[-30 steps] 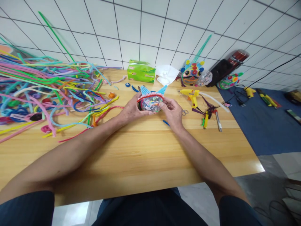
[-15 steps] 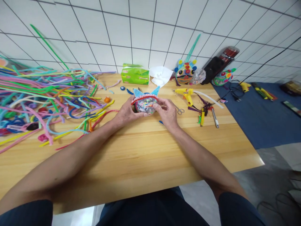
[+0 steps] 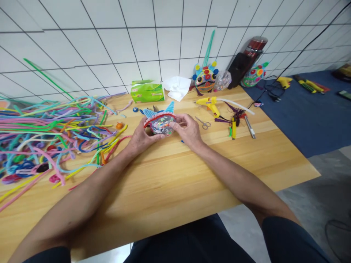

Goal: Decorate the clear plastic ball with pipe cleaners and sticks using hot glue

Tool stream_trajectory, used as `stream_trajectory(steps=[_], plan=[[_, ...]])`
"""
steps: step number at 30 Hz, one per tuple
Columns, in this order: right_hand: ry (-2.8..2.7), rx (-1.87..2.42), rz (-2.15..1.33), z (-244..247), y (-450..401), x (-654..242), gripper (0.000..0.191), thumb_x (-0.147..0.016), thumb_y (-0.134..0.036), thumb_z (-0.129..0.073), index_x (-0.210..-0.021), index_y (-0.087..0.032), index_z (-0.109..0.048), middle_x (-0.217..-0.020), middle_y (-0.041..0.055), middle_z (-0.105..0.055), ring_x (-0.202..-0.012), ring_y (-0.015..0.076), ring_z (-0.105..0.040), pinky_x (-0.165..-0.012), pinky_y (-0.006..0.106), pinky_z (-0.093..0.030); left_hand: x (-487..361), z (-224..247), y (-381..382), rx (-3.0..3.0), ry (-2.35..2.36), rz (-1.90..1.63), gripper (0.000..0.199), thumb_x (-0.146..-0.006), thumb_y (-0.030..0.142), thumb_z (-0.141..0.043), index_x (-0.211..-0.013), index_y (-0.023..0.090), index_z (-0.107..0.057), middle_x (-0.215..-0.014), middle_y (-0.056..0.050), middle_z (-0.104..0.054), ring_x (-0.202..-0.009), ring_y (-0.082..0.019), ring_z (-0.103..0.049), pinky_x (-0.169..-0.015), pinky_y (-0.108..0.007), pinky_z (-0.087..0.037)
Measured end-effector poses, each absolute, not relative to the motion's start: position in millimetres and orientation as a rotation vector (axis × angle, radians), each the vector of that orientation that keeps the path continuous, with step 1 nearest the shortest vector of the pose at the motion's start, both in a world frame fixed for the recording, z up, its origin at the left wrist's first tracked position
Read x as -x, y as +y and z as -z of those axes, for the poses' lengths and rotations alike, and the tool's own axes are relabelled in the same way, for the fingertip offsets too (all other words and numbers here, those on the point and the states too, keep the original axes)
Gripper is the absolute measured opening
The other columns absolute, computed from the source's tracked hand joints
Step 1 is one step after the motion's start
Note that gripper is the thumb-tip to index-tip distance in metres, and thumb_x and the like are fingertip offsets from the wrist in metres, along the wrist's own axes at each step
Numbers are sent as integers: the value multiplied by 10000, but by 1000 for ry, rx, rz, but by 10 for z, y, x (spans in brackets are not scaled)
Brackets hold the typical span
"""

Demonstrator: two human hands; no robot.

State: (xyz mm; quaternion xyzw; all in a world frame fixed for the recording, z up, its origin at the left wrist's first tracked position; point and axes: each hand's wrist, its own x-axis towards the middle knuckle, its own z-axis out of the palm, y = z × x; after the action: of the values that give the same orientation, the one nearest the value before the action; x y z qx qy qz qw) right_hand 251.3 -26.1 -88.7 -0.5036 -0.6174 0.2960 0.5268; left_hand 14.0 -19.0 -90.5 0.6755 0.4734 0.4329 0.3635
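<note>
A clear ball filled with colorful bits (image 3: 161, 125) is held just above the wooden table (image 3: 164, 182). Red and pink trim runs across its top, and two light blue pointed ears stand up from it. My left hand (image 3: 140, 138) grips its left side, thumb along the lower edge. On the right side my right hand (image 3: 189, 130) holds it, thumb on the front surface. The fingers behind the ball are partly hidden. Small scissors (image 3: 203, 123) lie to the right of my right hand.
Many fuzzy craft stems (image 3: 55, 135) cover the table's left. Behind are a green tissue pack (image 3: 147, 91), white tissue (image 3: 177, 87) and a decorated ball (image 3: 205, 79). A yellow glue gun (image 3: 210, 104), a pen-like tool (image 3: 250, 127) and a dark cable (image 3: 298, 54) are on the right.
The camera view has turned, so the scene sits shifted and tilted. Both hands keep the same hold on the ball, which looks nearly unchanged in pose.
</note>
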Motion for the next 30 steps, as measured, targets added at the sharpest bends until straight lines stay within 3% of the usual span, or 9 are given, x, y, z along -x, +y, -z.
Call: stream_trajectory(steps=[5,11,18,24,30], plan=[[-1492,1202,-670,916,-257,-2505,344,-931,-518,-893,-1152,-275,-791,-1203,63,-862,-1050,249,-789,-1001,441,-660,-150,884,-213,-1718,1214,-1118,894,-674,660,-1073,-1325,258,-611,-1333,-116,-804,-1242,-337,-818,-1162,-529,-682],[-1445,1251,-596,972,-228,-2490,525,-886,-581,-938,-1264,-271,-747,-1233,80,-832,-1058,257,-772,-982,437,-660,-127,925,-198,-1740,1251,-1101,858,-678,673,-1060,-1270,256,-600,-1253,-85,-811,-1195,-332,-826,-1144,-568,-681],[-1512,1193,-640,941,-247,-2501,359,-954,-539,-876,-1177,-284,-759,-1185,57,-842,-1042,251,-774,-1024,450,-656,-143,883,-210,-1766,1224,-1102,911,-696,699,-1064,-1357,272,-605,-1346,-114,-806,-1273,-344,-816,-1169,-519,-691],[-1447,1254,-583,972,-243,-2482,477,-906,-584,-922,-1219,-282,-725,-1223,76,-808,-1042,248,-755,-975,436,-656,-152,857,-211,-1745,1203,-1097,922,-683,691,-1073,-1355,262,-609,-1374,-129,-809,-1289,-354,-813,-1198,-539,-678],[-1473,1231,-638,961,-249,-2488,369,-930,-542,-912,-1114,-271,-741,-1181,63,-823,-1021,238,-761,-998,449,-661,-137,882,-208,-1770,1240,-1104,878,-685,693,-1065,-1313,259,-632,-1323,-106,-815,-1268,-346,-810,-1203,-564,-664]])
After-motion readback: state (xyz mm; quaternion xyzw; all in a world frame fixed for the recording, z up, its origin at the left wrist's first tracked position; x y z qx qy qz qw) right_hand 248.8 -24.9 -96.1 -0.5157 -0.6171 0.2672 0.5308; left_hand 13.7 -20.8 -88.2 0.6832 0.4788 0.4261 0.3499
